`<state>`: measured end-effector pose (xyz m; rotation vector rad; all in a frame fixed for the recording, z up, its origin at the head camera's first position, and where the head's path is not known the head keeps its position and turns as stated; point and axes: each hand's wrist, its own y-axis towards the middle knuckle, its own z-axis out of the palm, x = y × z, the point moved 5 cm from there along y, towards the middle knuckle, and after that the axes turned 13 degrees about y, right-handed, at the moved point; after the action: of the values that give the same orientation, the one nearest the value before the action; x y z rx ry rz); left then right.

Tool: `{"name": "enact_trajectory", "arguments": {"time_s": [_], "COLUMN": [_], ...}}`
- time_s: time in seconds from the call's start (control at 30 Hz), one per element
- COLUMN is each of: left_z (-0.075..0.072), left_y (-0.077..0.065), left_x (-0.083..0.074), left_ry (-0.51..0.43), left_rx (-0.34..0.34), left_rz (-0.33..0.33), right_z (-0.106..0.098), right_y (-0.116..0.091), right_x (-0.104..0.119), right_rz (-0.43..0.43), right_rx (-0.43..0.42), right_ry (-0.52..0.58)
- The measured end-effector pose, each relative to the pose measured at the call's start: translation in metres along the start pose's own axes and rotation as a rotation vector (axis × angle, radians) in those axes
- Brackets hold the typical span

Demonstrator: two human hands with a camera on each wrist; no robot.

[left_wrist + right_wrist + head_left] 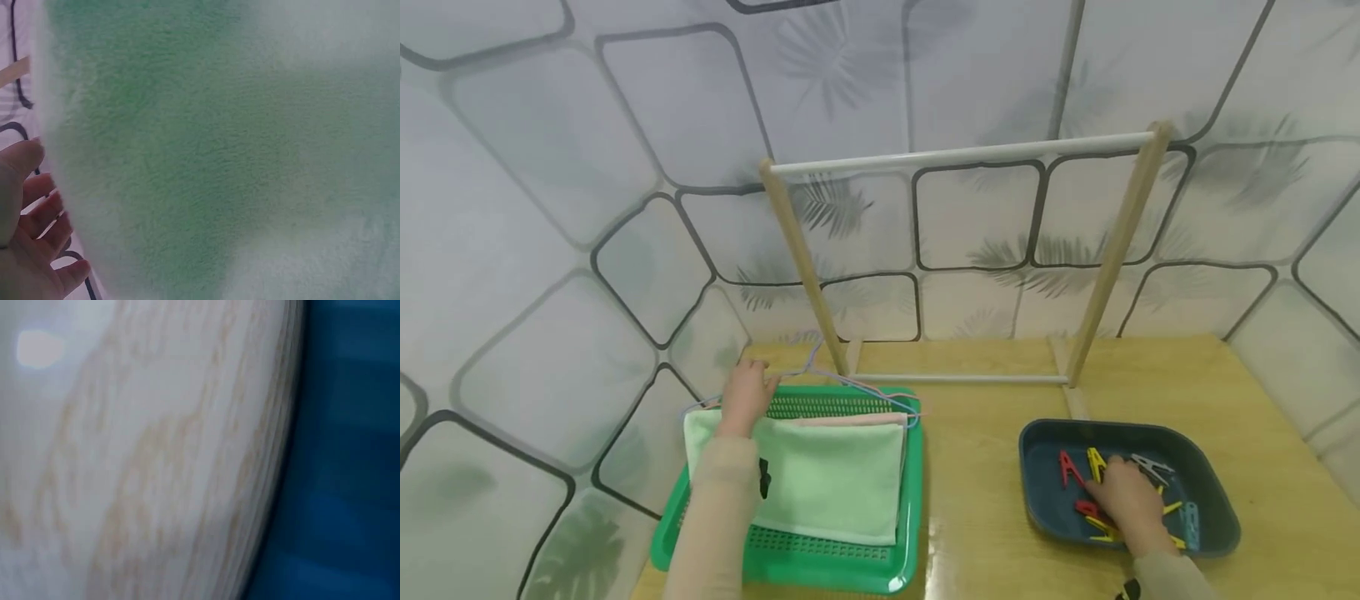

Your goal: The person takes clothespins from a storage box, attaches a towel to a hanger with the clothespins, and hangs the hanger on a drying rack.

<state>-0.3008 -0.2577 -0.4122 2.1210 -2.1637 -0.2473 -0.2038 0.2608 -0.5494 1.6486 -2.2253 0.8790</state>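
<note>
My left hand (747, 396) is over the back left of a green basket (912, 500), beside a light blue-purple clothes hanger (811, 360). Its fingers (42, 215) look loosely bent in the left wrist view, at the edge of a pale green towel (206, 156). That towel (827, 479) lies in the basket over a pinkish cloth (850, 421). My right hand (1129, 504) reaches down into a dark blue-grey tub (1037, 500) among red, yellow, blue and grey clothespins. Its fingertips are partly hidden beside a yellow clothespin (1096, 464); I cannot tell whether they pinch one.
A wooden rack (1108, 258) with a white top bar (962, 156) stands behind the basket and tub on the wooden table (973, 483). Patterned fabric (542, 275) hangs behind and along both sides. A pinkish hanger (868, 387) shows at the basket's back edge.
</note>
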Motion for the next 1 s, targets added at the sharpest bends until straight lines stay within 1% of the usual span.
{"name": "enact_trajectory", "arguments": {"time_s": [0.13, 0.23, 0.3, 0.43, 0.5, 0.67, 0.77, 1.0], "left_z": [0.009, 0.014, 0.017, 0.024, 0.026, 0.026, 0.024, 0.025], "left_y": [-0.001, -0.002, -0.001, 0.0, 0.001, 0.002, 0.004, 0.012], "left_x": [0.002, 0.005, 0.006, 0.01, 0.012, 0.013, 0.013, 0.009], "left_ry": [0.086, 0.134, 0.151, 0.143, 0.134, 0.138, 0.122, 0.09], "left_rx": [0.014, 0.021, 0.037, 0.099, 0.116, 0.118, 0.13, 0.165], "left_rz": [0.019, 0.03, 0.029, 0.008, -0.006, -0.029, -0.059, -0.081], "right_z": [0.007, 0.009, 0.009, 0.009, 0.009, 0.01, 0.008, 0.002], "right_y": [-0.003, -0.003, -0.001, 0.0, 0.0, 0.0, 0.0, 0.0], "right_x": [-0.002, -0.001, 0.0, 0.001, 0.001, 0.001, 0.0, -0.006], "right_rz": [0.002, -0.019, -0.03, -0.033, -0.026, -0.019, -0.021, -0.005], "right_rx": [0.011, -0.003, -0.013, -0.02, -0.014, -0.017, -0.029, -0.03], "right_ry": [0.0, -0.002, 0.001, 0.014, 0.02, 0.028, 0.028, 0.038]}}
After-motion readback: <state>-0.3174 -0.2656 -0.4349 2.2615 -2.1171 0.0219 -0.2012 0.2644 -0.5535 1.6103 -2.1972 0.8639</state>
